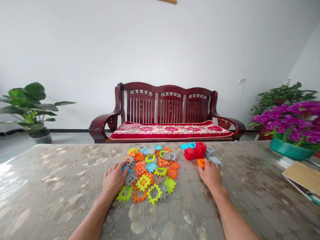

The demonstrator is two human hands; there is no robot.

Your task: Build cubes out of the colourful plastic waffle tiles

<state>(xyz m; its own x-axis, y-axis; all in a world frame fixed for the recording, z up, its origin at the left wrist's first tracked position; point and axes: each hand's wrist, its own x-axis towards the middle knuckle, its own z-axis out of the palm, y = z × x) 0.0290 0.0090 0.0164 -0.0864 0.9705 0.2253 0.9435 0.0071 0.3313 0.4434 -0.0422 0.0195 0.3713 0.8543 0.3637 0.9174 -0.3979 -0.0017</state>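
Note:
My left hand [113, 178] is at the left edge of a loose pile of toothed plastic building tiles. Its thumb and index finger close around a blue tile [124, 169], partly hidden by the fingers. In the pile are a lime green tile [143, 182], an orange tile [139, 168] and a grey tile [130, 179], among several more, some with cut-out frames. To the right, my right hand [211, 176] pinches a small orange tile [200, 163]. Just beyond it sit a red assembled block [200, 150] and a smaller red piece [189, 153], with grey tiles [215, 160] beside them.
Beyond the patterned table [65, 186] stands a dark red wooden bench [170, 103] with a red floral cushion [172, 130]. At the right are purple flowers in a teal pot [291, 148] and a brown notebook [303, 176]. A potted plant [32, 110] stands at the left.

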